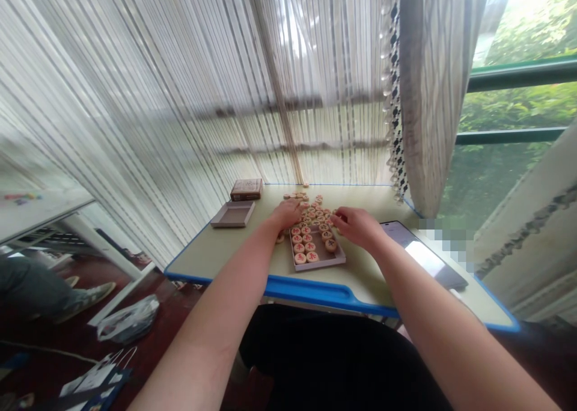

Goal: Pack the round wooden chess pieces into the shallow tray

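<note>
Many round wooden xiangqi pieces (313, 213) with painted characters lie in a loose heap on the table. My left hand (287, 214) rests over the heap's left side with its fingers spread forward; its fingertips are partly lost among the pieces. On the right side, my right hand (358, 225) has thumb and fingers brought together around a xiangqi piece (334, 213), partly hidden by them. Just in front of the heap is a shallow open box (321, 263). Red-marked pieces (307, 238) fill two columns at its left, and darker-marked pieces (330, 245) line its right side.
A shallow box lid (233, 214) lies at the table's left, before a closed brown box (246, 188). A large phone or tablet (424, 252) lies near my right forearm. The table (198, 258) has a blue edge. String curtains hang behind it. Another person's leg (33, 288) shows at far left.
</note>
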Demonstrator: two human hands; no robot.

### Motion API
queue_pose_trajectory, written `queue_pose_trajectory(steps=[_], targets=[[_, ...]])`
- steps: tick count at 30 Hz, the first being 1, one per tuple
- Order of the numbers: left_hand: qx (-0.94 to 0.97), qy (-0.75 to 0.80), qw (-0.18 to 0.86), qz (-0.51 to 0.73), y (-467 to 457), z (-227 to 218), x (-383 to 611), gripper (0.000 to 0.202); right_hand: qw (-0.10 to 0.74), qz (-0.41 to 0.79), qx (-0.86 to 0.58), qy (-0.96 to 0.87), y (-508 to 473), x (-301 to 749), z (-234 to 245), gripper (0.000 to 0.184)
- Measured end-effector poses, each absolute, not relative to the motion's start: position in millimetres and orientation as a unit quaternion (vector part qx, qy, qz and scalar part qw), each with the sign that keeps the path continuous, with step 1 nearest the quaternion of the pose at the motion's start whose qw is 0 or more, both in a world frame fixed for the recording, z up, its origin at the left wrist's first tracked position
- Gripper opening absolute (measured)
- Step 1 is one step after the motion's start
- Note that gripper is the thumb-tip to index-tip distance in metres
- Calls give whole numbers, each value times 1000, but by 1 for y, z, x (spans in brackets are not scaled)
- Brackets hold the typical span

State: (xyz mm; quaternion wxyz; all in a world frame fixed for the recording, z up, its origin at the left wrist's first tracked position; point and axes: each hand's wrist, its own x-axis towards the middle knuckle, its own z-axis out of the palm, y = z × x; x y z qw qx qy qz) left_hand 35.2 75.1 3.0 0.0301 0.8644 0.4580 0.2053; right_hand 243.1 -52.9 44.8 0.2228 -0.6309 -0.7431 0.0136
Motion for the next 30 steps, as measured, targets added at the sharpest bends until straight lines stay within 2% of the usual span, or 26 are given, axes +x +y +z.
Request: queue_pose_trajectory(steps=[6, 14, 18, 22, 30], targets=[[842, 471, 41, 260, 65, 8, 26, 29, 223, 25, -629, -744, -55, 243, 46, 38], [818, 517, 58, 247, 61, 12, 24, 25, 227, 17, -635, -739, -52, 245, 43, 46], [810, 506, 49, 291, 58, 16, 22, 28, 236, 9, -636, -734, -50, 247, 42, 46], [801, 472, 43, 367, 48, 24, 23, 16, 247, 11, -633, -734, -49, 248, 38, 42], [707, 410, 349, 459, 23, 32, 36, 23, 276, 27, -612, -740, -49, 243, 33, 28]])
